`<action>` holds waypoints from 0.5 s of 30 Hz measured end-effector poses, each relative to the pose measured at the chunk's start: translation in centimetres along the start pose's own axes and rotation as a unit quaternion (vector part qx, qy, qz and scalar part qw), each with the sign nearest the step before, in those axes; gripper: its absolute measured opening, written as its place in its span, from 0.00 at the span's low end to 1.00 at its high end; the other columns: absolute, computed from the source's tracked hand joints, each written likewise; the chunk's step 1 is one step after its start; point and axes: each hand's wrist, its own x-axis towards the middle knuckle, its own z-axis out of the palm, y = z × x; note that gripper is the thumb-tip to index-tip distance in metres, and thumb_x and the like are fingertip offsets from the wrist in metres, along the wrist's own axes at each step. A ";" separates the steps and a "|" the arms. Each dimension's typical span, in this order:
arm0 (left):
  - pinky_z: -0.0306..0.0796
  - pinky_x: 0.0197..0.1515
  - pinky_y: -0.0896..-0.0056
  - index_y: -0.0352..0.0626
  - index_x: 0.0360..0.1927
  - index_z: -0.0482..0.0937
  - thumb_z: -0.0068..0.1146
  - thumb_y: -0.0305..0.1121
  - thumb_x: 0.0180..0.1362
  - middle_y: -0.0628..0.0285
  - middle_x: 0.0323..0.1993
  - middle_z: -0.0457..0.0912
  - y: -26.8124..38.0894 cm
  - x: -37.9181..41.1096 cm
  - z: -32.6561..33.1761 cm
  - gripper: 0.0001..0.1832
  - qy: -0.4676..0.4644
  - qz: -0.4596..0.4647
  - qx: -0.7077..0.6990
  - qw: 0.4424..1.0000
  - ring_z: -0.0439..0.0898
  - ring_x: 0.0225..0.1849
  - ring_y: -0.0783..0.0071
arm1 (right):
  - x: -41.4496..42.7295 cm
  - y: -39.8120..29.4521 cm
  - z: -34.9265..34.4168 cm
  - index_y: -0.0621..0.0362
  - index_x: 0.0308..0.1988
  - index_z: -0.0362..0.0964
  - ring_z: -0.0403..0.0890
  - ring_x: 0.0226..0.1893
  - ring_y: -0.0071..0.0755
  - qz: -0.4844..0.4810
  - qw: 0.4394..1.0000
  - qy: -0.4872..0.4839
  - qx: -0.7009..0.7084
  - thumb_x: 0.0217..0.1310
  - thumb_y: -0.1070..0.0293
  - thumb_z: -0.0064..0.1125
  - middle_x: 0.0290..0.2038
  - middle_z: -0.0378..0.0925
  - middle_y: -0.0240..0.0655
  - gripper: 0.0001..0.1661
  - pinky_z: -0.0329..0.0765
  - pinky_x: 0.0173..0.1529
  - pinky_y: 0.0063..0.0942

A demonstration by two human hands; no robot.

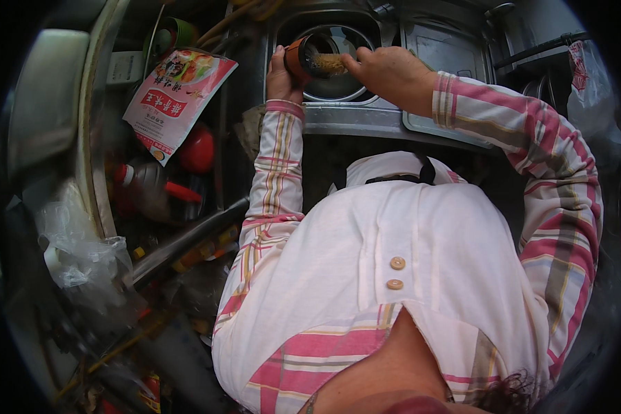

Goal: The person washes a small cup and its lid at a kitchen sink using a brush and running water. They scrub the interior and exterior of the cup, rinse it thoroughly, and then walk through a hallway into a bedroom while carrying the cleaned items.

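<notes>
My left hand grips an orange-brown cylindrical container with a dark rim, tilted so its mouth faces right. At that mouth is a yellowish bristly scrubber or brush, held by my right hand from the right side; whether its tip is inside the container cannot be told. Both hands are over a metal sink, where a round metal basin sits beneath them. The fingers of my left hand are partly hidden behind the container.
Right of the sink lies a metal tray or lid. A plastic bag hangs at the far right. On the left are a pink printed food packet, a red container, a capped bottle, a metal rail and a crumpled clear bag.
</notes>
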 end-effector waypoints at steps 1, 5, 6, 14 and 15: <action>0.78 0.47 0.60 0.40 0.48 0.73 0.53 0.44 0.63 0.58 0.42 0.80 -0.1 0.2 -0.1 0.19 0.001 -0.003 0.009 1.000 0.81 0.43 0.65 | 0.4 0.0 0.2 0.55 0.57 0.68 0.79 0.27 0.21 0.006 0.995 0.066 -0.070 0.53 0.67 0.64 0.27 0.74 0.29 0.30 0.76 0.28 0.16; 0.78 0.48 0.57 0.41 0.49 0.73 0.53 0.45 0.63 0.56 0.43 0.80 -0.8 0.6 0.1 0.19 0.019 -0.016 0.052 0.998 0.81 0.44 0.63 | 1.1 1.4 -0.8 0.57 0.53 0.73 0.80 0.27 0.23 -0.070 0.979 0.127 -0.141 0.54 0.67 0.64 0.26 0.74 0.29 0.25 0.76 0.28 0.17; 0.78 0.47 0.57 0.41 0.50 0.73 0.53 0.45 0.63 0.56 0.43 0.80 -1.0 0.6 0.4 0.19 0.025 -0.020 0.066 0.997 0.81 0.44 0.63 | 0.9 1.7 -1.4 0.58 0.52 0.73 0.80 0.26 0.23 -0.073 0.987 0.075 -0.121 0.55 0.68 0.63 0.27 0.75 0.29 0.23 0.76 0.28 0.17; 0.77 0.50 0.59 0.39 0.50 0.74 0.53 0.43 0.63 0.54 0.43 0.81 -1.2 0.0 0.1 0.20 -0.009 -0.040 0.101 0.994 0.81 0.46 0.63 | 2.5 7.0 -1.6 0.63 0.52 0.73 0.65 0.14 0.17 0.163 0.783 -0.277 0.532 0.67 0.70 0.51 0.20 0.70 0.31 0.16 0.62 0.17 0.16; 0.77 0.51 0.59 0.39 0.50 0.74 0.53 0.44 0.63 0.55 0.44 0.81 -0.8 -0.3 0.5 0.20 -0.008 -0.043 0.064 0.997 0.81 0.46 0.63 | 2.2 7.5 -0.4 0.64 0.52 0.73 0.61 0.13 0.15 0.187 0.688 -0.292 0.637 0.67 0.70 0.50 0.19 0.69 0.29 0.16 0.58 0.16 0.14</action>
